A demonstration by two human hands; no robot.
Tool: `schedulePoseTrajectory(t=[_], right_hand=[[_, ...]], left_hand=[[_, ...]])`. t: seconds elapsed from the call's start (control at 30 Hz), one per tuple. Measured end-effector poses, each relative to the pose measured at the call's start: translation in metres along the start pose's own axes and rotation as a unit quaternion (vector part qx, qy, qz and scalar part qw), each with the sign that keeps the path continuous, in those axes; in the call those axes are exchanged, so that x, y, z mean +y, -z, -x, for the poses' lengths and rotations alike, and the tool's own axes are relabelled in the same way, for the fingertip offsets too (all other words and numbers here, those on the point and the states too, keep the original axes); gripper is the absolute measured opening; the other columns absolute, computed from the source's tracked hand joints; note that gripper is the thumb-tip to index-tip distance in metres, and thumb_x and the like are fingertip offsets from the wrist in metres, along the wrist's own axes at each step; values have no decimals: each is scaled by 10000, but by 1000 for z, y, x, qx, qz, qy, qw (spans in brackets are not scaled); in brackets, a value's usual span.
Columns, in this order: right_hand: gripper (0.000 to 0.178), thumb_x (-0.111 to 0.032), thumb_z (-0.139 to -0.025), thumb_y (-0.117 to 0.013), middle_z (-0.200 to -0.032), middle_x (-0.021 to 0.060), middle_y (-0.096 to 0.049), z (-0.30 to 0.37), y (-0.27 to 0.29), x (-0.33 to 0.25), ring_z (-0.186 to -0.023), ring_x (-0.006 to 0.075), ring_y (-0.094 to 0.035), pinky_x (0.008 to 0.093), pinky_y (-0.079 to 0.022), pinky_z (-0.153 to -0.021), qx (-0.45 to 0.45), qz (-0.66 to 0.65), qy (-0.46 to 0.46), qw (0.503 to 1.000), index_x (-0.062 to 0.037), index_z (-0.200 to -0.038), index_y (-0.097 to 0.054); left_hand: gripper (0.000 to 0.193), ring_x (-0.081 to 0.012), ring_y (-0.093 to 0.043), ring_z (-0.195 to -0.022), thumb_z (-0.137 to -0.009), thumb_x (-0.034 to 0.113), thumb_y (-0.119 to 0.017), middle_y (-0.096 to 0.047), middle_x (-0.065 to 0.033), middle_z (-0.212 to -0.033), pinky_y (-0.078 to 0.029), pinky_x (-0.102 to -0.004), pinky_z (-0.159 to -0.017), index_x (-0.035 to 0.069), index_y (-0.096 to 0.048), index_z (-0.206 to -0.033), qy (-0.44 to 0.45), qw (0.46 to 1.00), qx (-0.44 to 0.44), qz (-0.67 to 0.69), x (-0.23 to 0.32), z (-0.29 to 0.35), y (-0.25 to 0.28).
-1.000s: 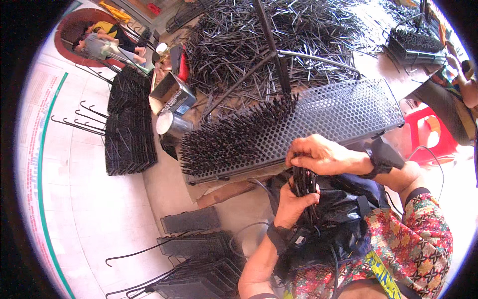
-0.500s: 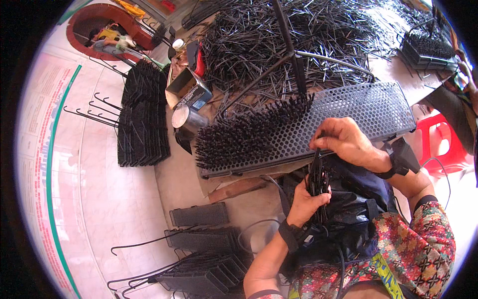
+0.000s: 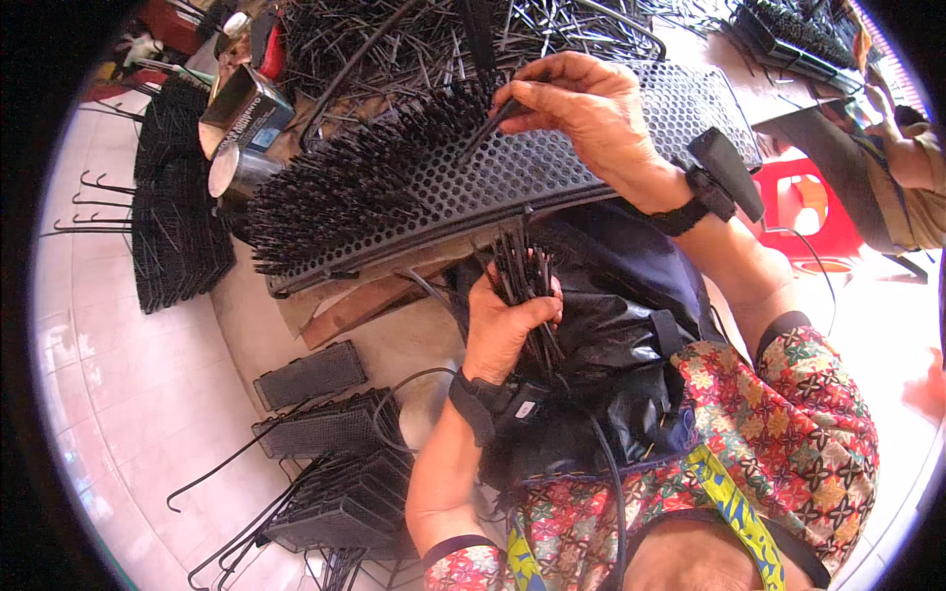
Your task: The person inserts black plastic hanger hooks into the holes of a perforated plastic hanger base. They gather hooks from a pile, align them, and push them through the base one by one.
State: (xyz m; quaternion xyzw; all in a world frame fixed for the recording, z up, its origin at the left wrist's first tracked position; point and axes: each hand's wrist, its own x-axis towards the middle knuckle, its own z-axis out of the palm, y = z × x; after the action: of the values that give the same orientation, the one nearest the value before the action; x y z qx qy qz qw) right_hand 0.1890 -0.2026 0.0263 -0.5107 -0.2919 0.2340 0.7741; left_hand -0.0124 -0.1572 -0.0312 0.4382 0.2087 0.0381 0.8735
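Note:
My left hand (image 3: 498,330) is closed around a bundle of thin black sticks (image 3: 527,271), held upright over the dark apron on my lap. Above and to the right, my right hand (image 3: 596,123) pinches a thin black stick (image 3: 480,136) between thumb and fingers. Its lower end slants down toward a long perforated black rack (image 3: 690,113). Many upright black sticks (image 3: 340,187) fill the rack's left and middle holes, while bare holes show toward its right. Whether the pinched stick's tip has entered a hole I cannot tell.
Loose black sticks (image 3: 562,39) lie piled behind the rack. At left are a small box (image 3: 258,113), a metal can (image 3: 241,175) and stacked filled racks (image 3: 177,222). More hooked racks (image 3: 340,502) stand lower left. A red stool (image 3: 808,202) and another person's arm (image 3: 912,158) are at right.
My right hand has moved from beside the bundle out over the rack, carrying a stick. The left hand still grips its bundle. The whole view has shifted, so the scene sits further left.

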Motion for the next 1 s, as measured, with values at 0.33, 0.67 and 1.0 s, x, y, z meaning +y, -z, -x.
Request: schedulePoseTrajectory(t=[0.33, 0.67, 1.0], right_hand=[[122, -8, -870, -583, -905, 137, -669, -2, -18, 12, -820, 195, -662, 295, -579, -715, 14, 97, 51, 994, 45, -974, -615], [118, 11, -873, -574, -898, 120, -675, 1, -13, 17, -792, 159, -661, 264, -570, -709, -19, 193, 130, 972, 43, -979, -616], [103, 4, -865, -586, -893, 107, -678, 2, -15, 15, -776, 141, -656, 256, -564, -706, -42, 162, 126, 978, 38, -951, -633]], left_hand=[[346, -178, -602, -641, -649, -26, -666, -618, -80, -791, -502, -300, -576, -9, -547, -973, 21, 999, 34, -23, 4, 3, -5], [357, -156, -591, -630, -640, -51, -661, -616, -77, -779, -491, -273, -592, -15, -531, -970, 24, 999, 28, -7, 3, 4, -6], [360, -150, -588, -624, -645, -46, -654, -613, -73, -780, -492, -268, -596, -13, -524, -979, 29, 999, 21, -23, 0, 3, -3]])
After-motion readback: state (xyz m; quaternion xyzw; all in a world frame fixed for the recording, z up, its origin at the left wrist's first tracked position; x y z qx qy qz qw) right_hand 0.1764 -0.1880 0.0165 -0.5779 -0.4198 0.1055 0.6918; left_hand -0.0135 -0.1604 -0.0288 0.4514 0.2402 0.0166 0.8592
